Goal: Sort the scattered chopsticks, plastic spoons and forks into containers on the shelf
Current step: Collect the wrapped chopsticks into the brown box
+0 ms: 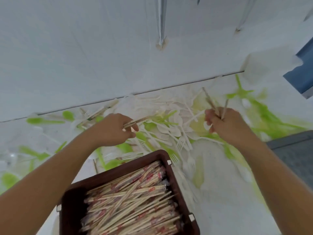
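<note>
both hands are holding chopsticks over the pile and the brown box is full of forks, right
No: the brown box is full of chopsticks, not forks, as the head view shows. The left hand and right hand do hold chopsticks over the pile.

Pale matt wooden chopsticks point(137, 122) in left hand point(111, 131), right hand point(227, 126). Below: smooth brown plastic bin point(118, 168), glossy film-wrapped sticks point(132, 200). Between hands: white plastic forks point(182, 143). Left of left hand: green plastic spoon point(36, 120).
</note>
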### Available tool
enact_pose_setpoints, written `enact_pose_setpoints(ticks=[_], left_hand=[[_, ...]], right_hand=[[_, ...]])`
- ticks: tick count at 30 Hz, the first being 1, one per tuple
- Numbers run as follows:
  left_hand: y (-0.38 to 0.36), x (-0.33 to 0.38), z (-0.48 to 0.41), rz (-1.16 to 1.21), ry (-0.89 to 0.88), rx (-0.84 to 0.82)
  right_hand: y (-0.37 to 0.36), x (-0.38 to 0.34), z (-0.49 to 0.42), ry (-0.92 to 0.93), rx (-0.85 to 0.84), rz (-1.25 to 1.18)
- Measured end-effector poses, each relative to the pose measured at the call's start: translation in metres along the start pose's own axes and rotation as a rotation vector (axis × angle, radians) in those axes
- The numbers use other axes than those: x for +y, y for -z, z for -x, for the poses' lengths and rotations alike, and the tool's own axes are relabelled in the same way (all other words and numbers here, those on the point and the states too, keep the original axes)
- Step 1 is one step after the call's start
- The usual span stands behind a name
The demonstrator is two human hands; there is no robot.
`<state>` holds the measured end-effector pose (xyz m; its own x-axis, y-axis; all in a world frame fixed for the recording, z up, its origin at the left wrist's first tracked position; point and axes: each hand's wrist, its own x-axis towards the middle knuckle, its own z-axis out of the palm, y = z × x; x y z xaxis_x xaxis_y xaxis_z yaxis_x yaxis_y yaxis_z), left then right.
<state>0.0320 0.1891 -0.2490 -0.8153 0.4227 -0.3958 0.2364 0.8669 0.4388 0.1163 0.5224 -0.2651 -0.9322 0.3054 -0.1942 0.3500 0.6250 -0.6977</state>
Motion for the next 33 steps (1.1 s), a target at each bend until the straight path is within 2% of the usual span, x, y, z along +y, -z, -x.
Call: enact_pose_setpoints(ticks=[3, 6, 8, 10, 11, 13, 19, 22, 26, 33], left_hand=[[-0.014, -0.021, 0.025, -0.056, 0.043, -0.129], [-0.016, -0.044, 0.064, 0.06, 0.102, -0.1], [-0.013, -0.052, 0.08, 0.013, 0.113, -0.13], [-0.012, -0.053, 0.087, -0.1, 0.101, -0.247], [-0.016, -0.053, 0.087, -0.172, 0.062, -0.283], [-0.025, -0.052, 0.084, -0.262, -0.031, -0.293], [-0.024, -0.057, 0.092, -0.256, -0.108, -0.278], [-0.017, -0.067, 0.1, -0.269, -0.098, -0.257], [-0.01, -0.083, 0.111, -0.292, -0.091, -0.264], [-0.028, -0.064, 0.121, -0.312, -0.182, -0.311]], right_hand=[[-0.057, -0.005, 0.035, 0.033, -0.271, -0.031], [-0.112, -0.003, 0.036, -0.034, -0.42, 0.162], [-0.136, -0.003, 0.025, -0.098, -0.514, 0.373], [-0.151, -0.003, 0.018, -0.145, -0.512, 0.446], [-0.155, -0.002, 0.017, -0.162, -0.486, 0.403], [-0.156, -0.004, 0.019, -0.167, -0.464, 0.406], [-0.15, -0.016, 0.023, -0.152, -0.468, 0.419], [-0.14, -0.02, 0.037, -0.098, -0.332, 0.26], [-0.135, -0.029, 0.047, -0.053, -0.257, 0.33], [-0.139, -0.042, 0.041, 0.018, -0.33, 0.426]])
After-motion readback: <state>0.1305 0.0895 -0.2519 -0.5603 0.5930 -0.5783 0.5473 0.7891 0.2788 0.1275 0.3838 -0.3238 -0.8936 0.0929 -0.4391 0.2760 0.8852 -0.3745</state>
